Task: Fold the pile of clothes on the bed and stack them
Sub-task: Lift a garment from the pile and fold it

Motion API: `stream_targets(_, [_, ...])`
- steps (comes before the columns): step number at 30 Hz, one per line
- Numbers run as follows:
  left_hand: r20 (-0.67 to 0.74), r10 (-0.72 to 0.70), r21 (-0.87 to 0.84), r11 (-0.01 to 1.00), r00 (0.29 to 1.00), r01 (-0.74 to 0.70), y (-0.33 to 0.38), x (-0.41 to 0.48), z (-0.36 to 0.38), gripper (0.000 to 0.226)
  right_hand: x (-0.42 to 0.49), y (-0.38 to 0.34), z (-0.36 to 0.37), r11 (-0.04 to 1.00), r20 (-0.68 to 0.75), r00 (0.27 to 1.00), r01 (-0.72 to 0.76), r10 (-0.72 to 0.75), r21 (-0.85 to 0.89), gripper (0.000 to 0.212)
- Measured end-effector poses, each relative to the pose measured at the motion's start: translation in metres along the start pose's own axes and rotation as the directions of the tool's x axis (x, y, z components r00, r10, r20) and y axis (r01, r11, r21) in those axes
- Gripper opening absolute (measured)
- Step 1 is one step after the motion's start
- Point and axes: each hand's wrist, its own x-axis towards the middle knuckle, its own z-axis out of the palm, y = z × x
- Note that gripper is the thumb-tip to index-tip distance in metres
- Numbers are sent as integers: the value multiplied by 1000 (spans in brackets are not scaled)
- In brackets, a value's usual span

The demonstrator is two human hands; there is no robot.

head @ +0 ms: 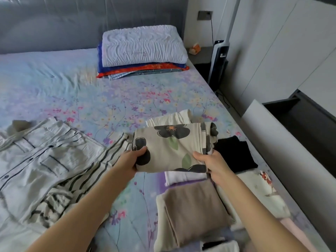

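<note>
Hands are gripping the folded floral garment [171, 144], left hand [135, 160] and right hand [215, 165] on opposite edges, over folded clothes [190, 211] on the flowered bed [72, 84]. Folded bedding [143, 50] is lying by the grey headboard [72, 20].

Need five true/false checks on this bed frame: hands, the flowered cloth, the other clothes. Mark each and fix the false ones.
1. The left hand and right hand both grip the folded beige cloth with dark flower print. True.
2. The folded black garment lies left of that cloth. False: it lies to its right, by the right hand.
3. The white button shirt with dark stripes is neatly folded. False: it lies spread open on the floral bedsheet.
4. A white quilted blanket tops the stack by the grey headboard. True.
5. The folded taupe garment lies nearer the person than the held cloth. True.
</note>
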Motion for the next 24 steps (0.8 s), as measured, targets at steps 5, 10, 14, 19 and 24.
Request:
stream_targets(5, [-29,50,-45,998,998,-51,19,84,27,32,96,-24,17,1000,-14,1000,16,-16,-12,19])
stream_targets(10, [-54,97,-105,989,994,-102,17,174,39,22,201,-37,35,993,-3,996,90,-90,-78,24])
stream_targets(14, [-102,117,10,993,988,-117,-13,233,46,21,264,-13,35,925,-65,993,72,-103,-373,35])
stream_targets(19, [-125,110,136,986,986,-92,-40,269,39,24,271,4,60,38,-95,858,-88,-504,-995,65])
stream_targets(24, [-105,168,310,942,980,-128,-35,261,30,29,272,26,108,-226,334,820,255,-465,-940,69])
